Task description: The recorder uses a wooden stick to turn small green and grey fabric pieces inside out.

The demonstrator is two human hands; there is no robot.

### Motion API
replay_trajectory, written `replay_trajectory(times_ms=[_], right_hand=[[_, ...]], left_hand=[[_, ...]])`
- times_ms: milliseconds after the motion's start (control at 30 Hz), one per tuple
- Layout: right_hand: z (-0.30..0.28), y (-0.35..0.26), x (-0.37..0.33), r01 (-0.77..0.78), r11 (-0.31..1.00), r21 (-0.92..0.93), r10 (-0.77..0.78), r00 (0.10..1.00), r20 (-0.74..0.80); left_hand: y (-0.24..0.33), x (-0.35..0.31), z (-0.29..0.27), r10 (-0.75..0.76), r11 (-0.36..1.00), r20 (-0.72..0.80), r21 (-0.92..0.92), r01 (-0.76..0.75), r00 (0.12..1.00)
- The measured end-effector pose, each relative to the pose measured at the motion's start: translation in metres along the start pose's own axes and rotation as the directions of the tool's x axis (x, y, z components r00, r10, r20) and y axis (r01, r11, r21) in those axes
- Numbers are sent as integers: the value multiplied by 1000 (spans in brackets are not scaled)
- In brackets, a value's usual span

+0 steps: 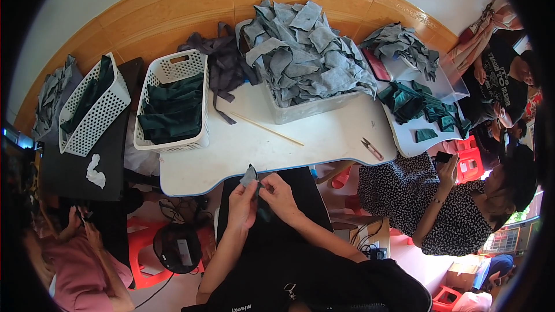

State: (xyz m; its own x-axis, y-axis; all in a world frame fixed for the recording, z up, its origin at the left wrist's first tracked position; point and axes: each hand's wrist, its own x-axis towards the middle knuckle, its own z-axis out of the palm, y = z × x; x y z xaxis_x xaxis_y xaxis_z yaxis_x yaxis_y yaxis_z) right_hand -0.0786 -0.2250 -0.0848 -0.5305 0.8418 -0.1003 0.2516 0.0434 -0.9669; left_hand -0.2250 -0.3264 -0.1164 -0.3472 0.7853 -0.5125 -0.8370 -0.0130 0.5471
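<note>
Just off the table's front edge, over my lap, both hands work on one small fabric piece (249, 175), grey on the face that shows, with a dark edge. My left hand (242, 201) pinches its lower part between thumb and fingers. At its right side, the fingers of my right hand (278, 196) are closed on the dark edge. My palms hide part of the cloth. On the white table (243, 144) beyond my hands lies a thin pale wooden stick (267, 129). A pair of thread snips (372, 149) rests near the table's right front edge.
A grey bin (306, 110) heaped with grey fabric pieces stands at the back. White perforated baskets (173, 69) (95, 133) at left hold dark green cloth. Dark strips (225, 69) lie between basket and bin. Green pieces (425, 104) lie at right, near a person in a patterned dress (451, 219).
</note>
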Motion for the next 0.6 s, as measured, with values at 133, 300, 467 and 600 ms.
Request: replay_trajectory(times_ms=[133,300,467,600], right_hand=[[-3,13,3,-37,989,-143,32,999,-41],[-1,23,5,92,994,66,-87,993,-78],[-4,42,3,55,988,145,-47,997,-59],[5,37,8,141,979,-144,-161,977,-139]], left_hand=[[-11,-7,11,-19,994,-60,103,26,998],[-20,-13,32,-6,987,-88,158,20,996],[-22,-21,45,-38,988,-32,150,43,999],[-31,-19,43,159,982,-87,112,-149,983]])
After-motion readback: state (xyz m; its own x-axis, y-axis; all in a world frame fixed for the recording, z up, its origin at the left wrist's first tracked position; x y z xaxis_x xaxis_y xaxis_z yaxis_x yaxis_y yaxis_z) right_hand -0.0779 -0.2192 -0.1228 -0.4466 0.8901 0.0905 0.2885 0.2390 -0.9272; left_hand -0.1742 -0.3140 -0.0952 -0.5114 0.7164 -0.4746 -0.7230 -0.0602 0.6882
